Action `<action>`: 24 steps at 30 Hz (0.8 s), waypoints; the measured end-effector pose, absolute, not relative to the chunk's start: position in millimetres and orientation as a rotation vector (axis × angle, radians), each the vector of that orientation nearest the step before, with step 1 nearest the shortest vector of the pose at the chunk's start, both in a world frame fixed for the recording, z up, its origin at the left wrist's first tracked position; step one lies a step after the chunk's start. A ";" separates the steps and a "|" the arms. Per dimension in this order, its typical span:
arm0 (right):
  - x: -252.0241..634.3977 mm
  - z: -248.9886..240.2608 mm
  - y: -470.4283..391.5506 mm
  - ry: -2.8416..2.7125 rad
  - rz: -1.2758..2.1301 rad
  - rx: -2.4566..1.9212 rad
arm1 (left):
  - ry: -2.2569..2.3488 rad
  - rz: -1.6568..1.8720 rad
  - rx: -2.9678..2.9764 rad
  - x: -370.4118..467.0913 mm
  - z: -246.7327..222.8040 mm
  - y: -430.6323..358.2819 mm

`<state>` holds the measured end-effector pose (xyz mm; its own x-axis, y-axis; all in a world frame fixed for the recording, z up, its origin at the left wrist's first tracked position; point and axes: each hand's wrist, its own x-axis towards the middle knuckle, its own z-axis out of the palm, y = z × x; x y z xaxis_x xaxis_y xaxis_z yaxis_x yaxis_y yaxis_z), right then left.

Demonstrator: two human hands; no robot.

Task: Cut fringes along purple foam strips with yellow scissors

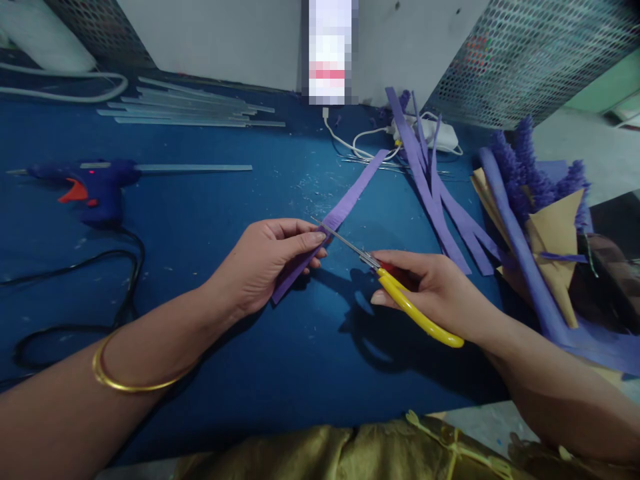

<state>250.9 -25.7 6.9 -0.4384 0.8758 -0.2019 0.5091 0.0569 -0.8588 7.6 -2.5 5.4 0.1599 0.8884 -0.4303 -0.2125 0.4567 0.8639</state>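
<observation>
My left hand pinches a purple crepe-paper strip between thumb and fingers. One end of the strip points down toward me; the longer part reaches away to the upper right. In my right hand are pliers with a yellow handle and some red showing under the fingers. From the pliers' head a slim metal length runs up to the strip beside my left thumb. Whether it is a wire or the tool's own long tips, I cannot tell.
A blue glue gun with its stick and black cord lies left. Behind are glue sticks, a phone, a white cable and thin wires. More purple strips and purple flowers with brown paper sit right.
</observation>
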 end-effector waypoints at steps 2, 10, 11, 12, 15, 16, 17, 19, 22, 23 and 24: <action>251.0 5.8 -25.6 -1.995 1.300 -1.390 | 1.151 0.905 0.752 7.9 5.7 -2.8; 249.8 8.4 -25.1 -2.187 1.008 -1.409 | 1.164 0.942 0.780 7.6 2.8 -3.7; 249.2 9.1 -25.2 -2.200 0.990 -1.410 | 1.164 0.946 0.781 7.4 2.5 -3.7; 248.5 9.5 -25.2 -2.210 0.976 -1.412 | 1.164 0.948 0.781 7.2 2.3 -3.7; 247.5 9.4 -25.2 -2.220 0.958 -1.413 | 1.164 0.945 0.787 6.5 1.8 -3.8; 247.7 9.0 -25.2 -2.217 0.962 -1.411 | 1.164 0.943 0.790 6.3 1.8 -3.8; 248.2 8.5 -25.2 -2.212 0.970 -1.408 | 1.164 0.942 0.792 6.3 1.7 -3.8; 249.8 7.4 -25.4 -2.201 1.006 -1.401 | 1.168 0.947 0.796 6.5 1.6 -3.7; 252.0 6.9 -25.7 -2.188 1.052 -1.396 | 1.175 0.952 0.798 7.4 1.4 -3.4; 252.4 7.1 -25.9 -2.184 1.062 -1.397 | 1.175 0.952 0.796 7.7 1.3 -3.4; 252.5 7.4 -26.1 -2.181 1.071 -1.400 | 1.175 0.953 0.794 7.9 1.2 -3.4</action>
<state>252.5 -26.1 7.4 -0.4593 0.8811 -0.1131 0.6280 0.2320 -0.7429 7.9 -3.4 1.2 0.1084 0.9161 -0.3859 -0.1892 0.4001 0.8967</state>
